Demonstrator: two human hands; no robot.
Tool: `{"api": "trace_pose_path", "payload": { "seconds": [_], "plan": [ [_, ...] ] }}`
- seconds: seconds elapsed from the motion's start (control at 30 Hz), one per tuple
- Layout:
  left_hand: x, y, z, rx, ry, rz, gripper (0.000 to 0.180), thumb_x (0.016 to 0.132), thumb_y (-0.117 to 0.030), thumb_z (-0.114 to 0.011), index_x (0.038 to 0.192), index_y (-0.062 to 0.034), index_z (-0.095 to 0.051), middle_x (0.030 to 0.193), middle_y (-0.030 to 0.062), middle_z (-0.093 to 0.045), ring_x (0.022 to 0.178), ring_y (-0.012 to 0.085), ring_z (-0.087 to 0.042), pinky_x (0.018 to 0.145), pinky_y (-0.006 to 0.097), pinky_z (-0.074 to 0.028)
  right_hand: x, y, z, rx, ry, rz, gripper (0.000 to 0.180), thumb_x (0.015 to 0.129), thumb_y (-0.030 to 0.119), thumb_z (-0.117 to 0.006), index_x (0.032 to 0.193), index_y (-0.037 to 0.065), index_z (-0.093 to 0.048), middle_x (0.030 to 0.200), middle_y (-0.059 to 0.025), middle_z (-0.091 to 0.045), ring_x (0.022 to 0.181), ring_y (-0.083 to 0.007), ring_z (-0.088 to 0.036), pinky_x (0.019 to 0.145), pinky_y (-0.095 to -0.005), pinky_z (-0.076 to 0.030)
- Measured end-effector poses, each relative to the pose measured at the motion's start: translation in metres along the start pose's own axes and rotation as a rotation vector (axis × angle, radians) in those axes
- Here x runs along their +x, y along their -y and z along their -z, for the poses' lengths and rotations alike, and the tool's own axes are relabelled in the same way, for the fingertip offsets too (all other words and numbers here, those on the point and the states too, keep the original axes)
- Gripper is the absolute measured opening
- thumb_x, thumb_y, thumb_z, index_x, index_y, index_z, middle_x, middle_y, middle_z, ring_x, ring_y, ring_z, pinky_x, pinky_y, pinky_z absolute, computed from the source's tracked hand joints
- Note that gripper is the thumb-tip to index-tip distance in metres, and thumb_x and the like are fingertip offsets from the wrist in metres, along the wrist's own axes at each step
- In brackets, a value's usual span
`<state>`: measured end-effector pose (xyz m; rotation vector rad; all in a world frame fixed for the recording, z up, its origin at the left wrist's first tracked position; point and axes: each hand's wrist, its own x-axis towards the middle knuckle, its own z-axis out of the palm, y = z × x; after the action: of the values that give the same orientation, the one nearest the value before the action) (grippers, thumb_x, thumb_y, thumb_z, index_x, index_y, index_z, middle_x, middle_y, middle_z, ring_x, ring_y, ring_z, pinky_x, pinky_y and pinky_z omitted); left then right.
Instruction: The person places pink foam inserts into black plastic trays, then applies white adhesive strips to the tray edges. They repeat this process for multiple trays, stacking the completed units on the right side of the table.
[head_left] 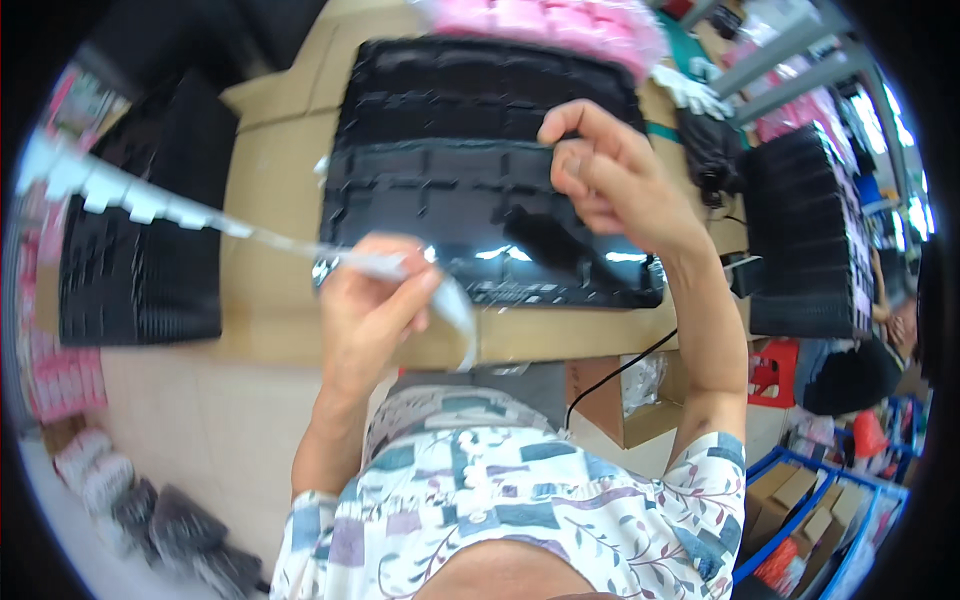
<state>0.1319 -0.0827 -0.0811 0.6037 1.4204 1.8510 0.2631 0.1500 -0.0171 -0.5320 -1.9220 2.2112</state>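
My left hand (375, 305) pinches a long white strip (110, 185) with a row of square tabs along one edge, like a strip of stickers on backing. From my fingers it stretches up to the far left, and a short tail hangs down on the right. My right hand (620, 185) is raised over the right side of a shiny black plastic tray (400, 215). Its fingers are curled in with the thumb close to them; anything between them is too small to make out. The tray has rows of shallow compartments and lies flat in front of me.
Brown cardboard (270, 210) covers the table. Tall stacks of black trays stand at left (145, 230) and right (800, 240). Beyond the tray are pink items in clear film (540, 22) and a white glove (690, 93). A black cable (620, 368) runs past an open cardboard box (655, 420).
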Motion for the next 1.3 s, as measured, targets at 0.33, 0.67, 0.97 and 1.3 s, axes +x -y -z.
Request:
{"api": "trace_pose_path", "payload": {
  "seconds": [0.33,0.67,0.97,1.3],
  "plan": [
    [-0.005,0.000,0.002,-0.017,0.061,-0.091,0.022,0.088,-0.003,-0.072,0.103,-0.0013,-0.056,0.084,0.0047,-0.064,0.058,0.0041,-0.059,0.048,0.017,-0.045,-0.004,-0.040,-0.100,-0.444,-0.109,0.345,0.023,0.085,0.018,-0.076,0.100,0.002,-0.071,0.059,0.0053,-0.049,0.057,-0.0027,-0.044,0.052,-0.0231,-0.037],
    [-0.011,-0.028,0.017,0.259,0.208,-0.312,0.027,0.087,-0.008,-0.074,0.109,0.0016,-0.062,0.086,0.0026,-0.067,0.071,0.0038,-0.062,0.055,0.019,-0.047,-0.010,-0.028,-0.101,-0.192,0.044,0.113,0.014,0.087,0.013,-0.071,0.088,0.000,-0.070,0.061,0.0069,-0.053,0.057,0.0000,-0.043,0.050,-0.0192,-0.034],
    [-0.042,0.017,0.039,0.066,0.157,0.065,0.011,0.092,-0.009,-0.069,0.099,-0.0003,-0.071,0.074,0.0010,-0.066,0.054,0.0024,-0.053,0.045,0.018,-0.041,-0.034,-0.077,-0.114,-0.527,0.091,0.100,0.013,0.085,0.011,-0.070,0.088,-0.001,-0.067,0.058,0.0076,-0.045,0.055,-0.0012,-0.040,0.050,-0.0219,-0.033],
    [-0.052,0.023,0.030,-0.140,0.141,0.053,0.013,0.093,-0.007,-0.067,0.101,0.0030,-0.066,0.078,0.0081,-0.068,0.061,0.0111,-0.065,0.053,0.024,-0.057,-0.044,-0.078,-0.119,-0.512,-0.116,0.196,0.009,0.082,0.010,-0.071,0.083,0.001,-0.070,0.051,0.0038,-0.047,0.050,-0.0019,-0.042,0.047,-0.0232,-0.036]
  ]
}}
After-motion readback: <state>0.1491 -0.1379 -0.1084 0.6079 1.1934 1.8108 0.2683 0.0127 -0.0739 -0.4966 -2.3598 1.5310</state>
